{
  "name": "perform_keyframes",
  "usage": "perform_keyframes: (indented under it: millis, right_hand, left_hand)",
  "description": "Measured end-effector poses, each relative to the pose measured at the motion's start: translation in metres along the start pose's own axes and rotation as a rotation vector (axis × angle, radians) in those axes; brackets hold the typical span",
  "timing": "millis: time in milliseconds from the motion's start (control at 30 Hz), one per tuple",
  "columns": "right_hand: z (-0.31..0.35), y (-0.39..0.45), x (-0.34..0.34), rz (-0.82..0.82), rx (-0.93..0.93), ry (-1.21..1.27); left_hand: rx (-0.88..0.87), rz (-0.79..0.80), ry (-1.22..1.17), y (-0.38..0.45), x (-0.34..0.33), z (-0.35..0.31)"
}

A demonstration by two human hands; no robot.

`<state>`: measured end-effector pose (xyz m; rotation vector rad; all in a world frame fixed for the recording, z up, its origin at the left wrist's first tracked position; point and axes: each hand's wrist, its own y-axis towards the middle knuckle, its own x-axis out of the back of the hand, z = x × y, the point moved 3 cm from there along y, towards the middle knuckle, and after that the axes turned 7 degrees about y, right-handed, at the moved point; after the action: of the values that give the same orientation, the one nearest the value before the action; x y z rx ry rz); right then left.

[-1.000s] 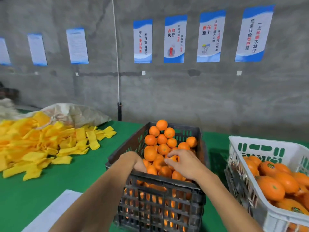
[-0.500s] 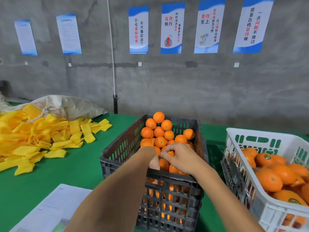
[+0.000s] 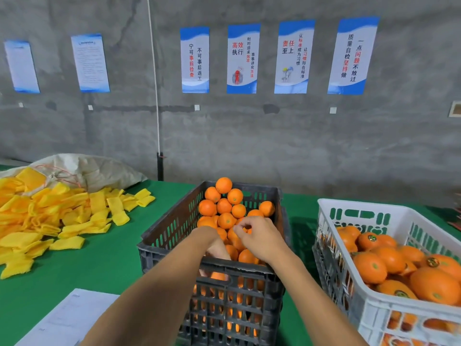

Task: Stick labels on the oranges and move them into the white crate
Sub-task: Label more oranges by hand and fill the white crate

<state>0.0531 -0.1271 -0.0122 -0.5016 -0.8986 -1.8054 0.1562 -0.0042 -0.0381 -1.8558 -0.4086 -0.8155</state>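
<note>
I have both hands down in the dark grey slotted plastic crate (image 3: 174, 228), which stands on the green-covered table (image 3: 104, 260) near its front edge, about midway along. It is heaped with unlabelled oranges (image 3: 225, 207), piled highest against its far wall. My right hand (image 3: 259, 237) hovers over the heap with the fingers curled and the thumb and forefinger tips brought together; whether they pinch a label or only the skin of an orange I cannot tell, since whatever is between them is too small to make out. My left hand (image 3: 217, 248) is sunk lower, against the near wall, mostly hidden by my own forearm and the rim, so I cannot tell whether it grips a fruit.

The white slotted plastic crate (image 3: 359, 216) sits just beside the dark one toward the table's right edge, already holding oranges with small round dark stickers (image 3: 371, 238) on top.

As I judge it, the labelling step is in hand. The risks: a sticker pressed on while the fruit rolls could crease or miss; pulling a low orange from the near side could send the tall far stack tumbling over the rim; and lifting across the gap between crates with a loose grip could drop fruit onto the table.

Loose yellow foam sleeves (image 3: 50, 216) lie heaped by the left edge, a white paper sheet (image 3: 72, 318) at the front.
</note>
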Motion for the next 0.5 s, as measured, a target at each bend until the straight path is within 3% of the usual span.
perform_keyframes:
  millis: [33, 67, 267, 500]
  right_hand:
    - [0.001, 0.000, 0.004, -0.057, 0.004, 0.034]
    - [0.001, -0.001, 0.009, -0.115, 0.014, 0.072]
    - [0.013, -0.025, 0.037, -0.270, 0.076, 0.231]
    - [0.023, -0.099, 0.092, -0.556, 0.268, 0.440]
  left_hand:
    - [-0.009, 0.123, 0.044, -0.008, -0.004, -0.002]
    - [-0.039, 0.064, 0.043, -0.015, 0.000, -0.005]
    - [-0.485, -0.774, -0.354, -0.065, 0.017, -0.035]
    - [-0.792, -1.166, -0.376, -0.120, -0.046, -0.096]
